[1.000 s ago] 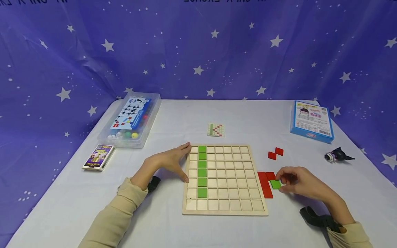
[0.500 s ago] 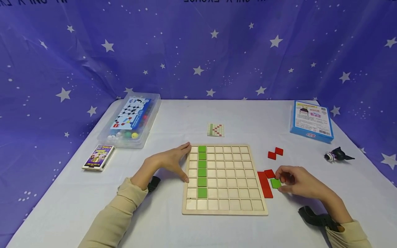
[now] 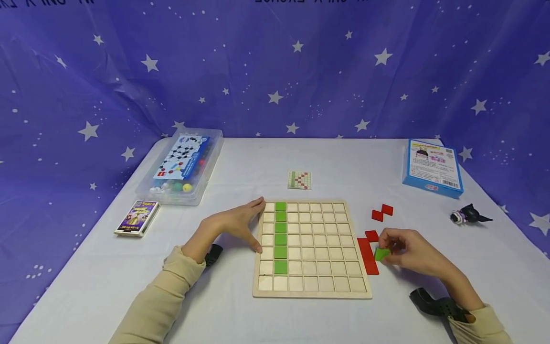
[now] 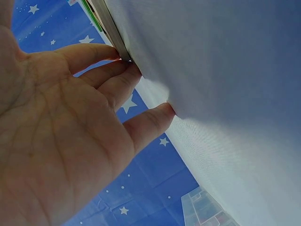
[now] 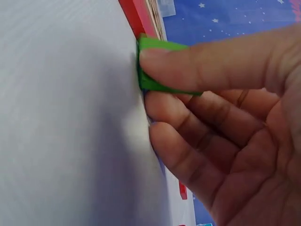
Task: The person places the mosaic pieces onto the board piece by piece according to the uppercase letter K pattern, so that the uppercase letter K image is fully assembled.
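Observation:
My right hand [image 3: 410, 251] pinches a green square tile [image 3: 380, 253] just right of the board. In the right wrist view the thumb lies over the green tile [image 5: 162, 70], which is tilted on edge close to the white cloth. My left hand [image 3: 242, 222] rests with spread, fairly straight fingers against the left edge of the wooden grid board [image 3: 318, 293]; its fingertips touch that edge in the left wrist view. A column of green tiles [image 3: 280, 239] fills most of the board's second column. A red strip of tiles [image 3: 367, 257] and a single red tile [image 3: 371, 236] lie beside the board.
Two more red tiles [image 3: 382, 212] lie farther back. Behind the board is a small pattern card [image 3: 299, 180]. A clear plastic case [image 3: 180, 165] and a small box [image 3: 137, 218] stand left; a blue box [image 3: 433, 167] and a black figure [image 3: 470, 215] stand right.
My right hand has shifted slightly left and tilted the green tile up from lying flat. The single red tile has slid away from me. My left hand has stayed put.

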`<state>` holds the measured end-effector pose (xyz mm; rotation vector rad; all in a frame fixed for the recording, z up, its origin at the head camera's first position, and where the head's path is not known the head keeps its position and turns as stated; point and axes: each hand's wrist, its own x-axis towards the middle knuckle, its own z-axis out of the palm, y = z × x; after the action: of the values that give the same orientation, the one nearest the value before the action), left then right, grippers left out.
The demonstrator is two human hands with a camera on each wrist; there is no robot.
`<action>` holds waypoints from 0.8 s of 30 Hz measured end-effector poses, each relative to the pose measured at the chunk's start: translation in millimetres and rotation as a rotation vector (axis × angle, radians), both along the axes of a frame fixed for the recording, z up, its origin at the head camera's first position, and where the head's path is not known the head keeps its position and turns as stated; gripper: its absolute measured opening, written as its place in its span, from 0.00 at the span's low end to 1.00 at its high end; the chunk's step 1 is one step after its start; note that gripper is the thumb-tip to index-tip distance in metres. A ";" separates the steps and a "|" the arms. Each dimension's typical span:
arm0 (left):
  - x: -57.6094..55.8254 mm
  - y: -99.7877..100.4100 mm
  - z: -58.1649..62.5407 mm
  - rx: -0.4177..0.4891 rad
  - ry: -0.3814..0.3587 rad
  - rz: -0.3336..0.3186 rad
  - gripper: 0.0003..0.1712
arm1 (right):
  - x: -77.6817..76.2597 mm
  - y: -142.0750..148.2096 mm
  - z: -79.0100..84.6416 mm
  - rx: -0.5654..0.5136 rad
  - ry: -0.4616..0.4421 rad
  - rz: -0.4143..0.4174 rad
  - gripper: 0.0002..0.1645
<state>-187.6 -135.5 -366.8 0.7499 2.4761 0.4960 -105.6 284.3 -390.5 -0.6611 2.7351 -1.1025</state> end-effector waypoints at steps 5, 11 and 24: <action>-0.3 0.0 0.2 0.007 -0.001 -0.001 0.72 | -1.2 -5.5 3.5 0.039 0.009 -0.122 0.11; -0.5 -1.2 -0.7 0.006 -0.006 0.000 0.73 | -10.0 -29.7 9.0 -0.187 -0.039 -0.004 0.12; -2.6 -0.5 -0.9 -0.020 -0.001 0.009 0.72 | -8.7 -161.7 8.0 -0.438 -0.372 0.242 0.13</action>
<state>-190.2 -136.0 -367.7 0.7310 2.4813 0.4738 -114.3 122.6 -382.5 -0.7248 2.0611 -1.5886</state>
